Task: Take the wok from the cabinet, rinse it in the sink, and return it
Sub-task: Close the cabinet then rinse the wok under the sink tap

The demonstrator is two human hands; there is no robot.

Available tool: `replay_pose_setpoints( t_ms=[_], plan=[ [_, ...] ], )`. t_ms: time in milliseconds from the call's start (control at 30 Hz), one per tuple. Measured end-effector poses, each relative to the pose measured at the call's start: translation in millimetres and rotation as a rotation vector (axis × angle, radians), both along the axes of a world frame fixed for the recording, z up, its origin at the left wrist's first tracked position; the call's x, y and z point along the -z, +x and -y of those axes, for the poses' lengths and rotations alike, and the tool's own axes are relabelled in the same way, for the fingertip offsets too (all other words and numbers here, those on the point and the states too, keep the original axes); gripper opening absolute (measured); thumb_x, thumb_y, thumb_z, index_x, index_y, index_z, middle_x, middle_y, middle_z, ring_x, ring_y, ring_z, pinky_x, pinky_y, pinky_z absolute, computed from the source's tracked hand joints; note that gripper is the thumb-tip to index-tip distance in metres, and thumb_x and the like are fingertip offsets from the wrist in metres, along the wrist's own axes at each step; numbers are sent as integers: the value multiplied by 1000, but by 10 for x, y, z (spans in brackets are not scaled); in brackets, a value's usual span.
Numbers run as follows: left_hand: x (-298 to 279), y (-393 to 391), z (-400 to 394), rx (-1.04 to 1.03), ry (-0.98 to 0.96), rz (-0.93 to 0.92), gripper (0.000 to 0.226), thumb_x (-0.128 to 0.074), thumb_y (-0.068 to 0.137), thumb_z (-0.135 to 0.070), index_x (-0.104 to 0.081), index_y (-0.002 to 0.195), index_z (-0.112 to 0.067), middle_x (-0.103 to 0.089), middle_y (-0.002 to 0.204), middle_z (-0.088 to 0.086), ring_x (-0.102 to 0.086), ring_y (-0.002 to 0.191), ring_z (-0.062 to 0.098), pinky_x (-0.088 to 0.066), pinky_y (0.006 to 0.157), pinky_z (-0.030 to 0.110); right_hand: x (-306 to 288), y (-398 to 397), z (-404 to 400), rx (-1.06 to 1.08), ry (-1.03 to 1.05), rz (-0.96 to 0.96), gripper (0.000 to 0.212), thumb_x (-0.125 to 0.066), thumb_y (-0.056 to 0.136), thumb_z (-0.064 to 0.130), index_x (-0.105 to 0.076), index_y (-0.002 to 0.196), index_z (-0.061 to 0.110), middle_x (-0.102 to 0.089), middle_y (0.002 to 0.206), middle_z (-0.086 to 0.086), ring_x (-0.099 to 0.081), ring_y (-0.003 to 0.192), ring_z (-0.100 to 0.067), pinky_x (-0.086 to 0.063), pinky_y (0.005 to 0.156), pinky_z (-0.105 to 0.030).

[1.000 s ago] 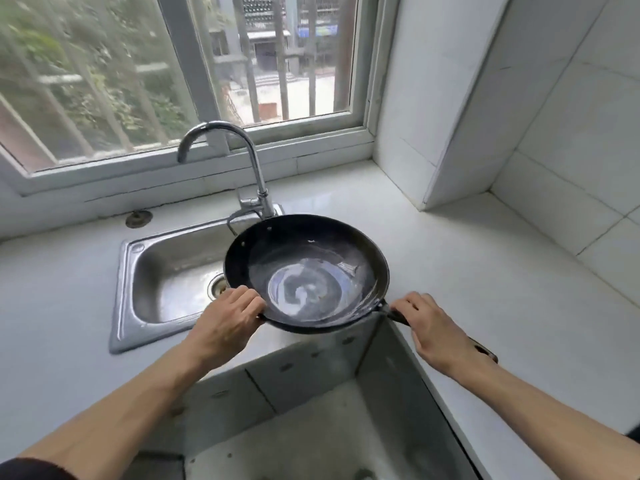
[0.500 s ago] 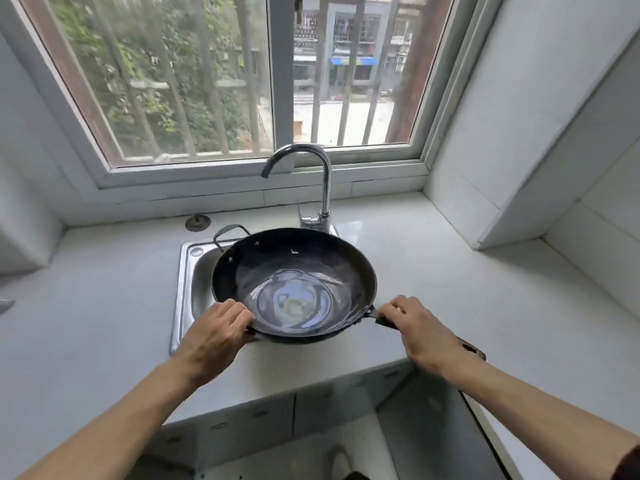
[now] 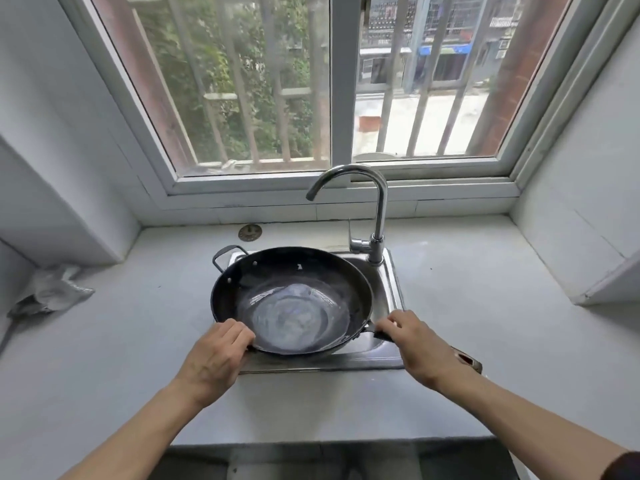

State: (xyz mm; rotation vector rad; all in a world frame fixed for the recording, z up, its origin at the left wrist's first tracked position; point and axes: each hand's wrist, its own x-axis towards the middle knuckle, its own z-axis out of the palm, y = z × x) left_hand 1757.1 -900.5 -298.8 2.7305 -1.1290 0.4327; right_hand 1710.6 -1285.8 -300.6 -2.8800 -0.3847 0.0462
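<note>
The wok (image 3: pixel 292 301) sits over the sink (image 3: pixel 393 289), covering most of the basin, its dark bowl facing up and a pale, shiny patch at the bottom. Its small loop handle (image 3: pixel 225 257) points to the far left, past the sink's rim; its long handle (image 3: pixel 467 358) runs toward me on the right and passes under my palm. Whether the wok rests on the sink or hangs just above it, I cannot tell.

My left hand (image 3: pixel 214 362) has its grip closed on the near left rim, fingers curled over the edge and into the bowl. My right hand (image 3: pixel 420 348) is wrapped around the long handle just beside where it joins the bowl, fingers folded over the top, and the brown end of the handle sticks out behind my wrist.

The faucet (image 3: pixel 374 209) stands at the far right corner of the sink, its spout arching left above the wok's far edge. Around the sink spreads the pale surface (image 3: pixel 485 323). A crumpled cloth (image 3: pixel 52 296) lies at its far left, well apart from the wok. A small round metal cap (image 3: pixel 249 232) sits behind the sink, near the sill of the barred window (image 3: pixel 332 84).
</note>
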Motion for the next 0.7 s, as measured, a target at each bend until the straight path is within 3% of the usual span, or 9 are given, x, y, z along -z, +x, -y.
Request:
replay_pose_setpoints(
  t_ms=[267,467,700],
  plan=[
    [221,5,183,-71,-15,-30,6,-52,87,-17,-55,82,-17,-55,81,-3,-51,73,20,-39,67,28,157,245,164,-41,-38,-25,75,-59,59,-18,-50,111,33,-50,102,10,-47,90,-17,-33,62,-22],
    [459,49,293,-91,-40,-53,10,-62,81,-9,-55,77,-16,-54,76,-1,-50,69,22,-39,65,29,382,291,228,-26,-74,-46,76,-64,61,-17,-51,117,32,-50,109,8,-48,96,-19,-47,65,-27],
    [676,78,310,-80,-41,-111,30,-72,65,6,-55,78,-15,-51,75,2,-46,67,24,-38,65,32,547,271,235,-7,-80,-29,82,-69,48,-22,-56,116,24,-58,105,1,-54,90,-23,-50,62,-30]
  ],
)
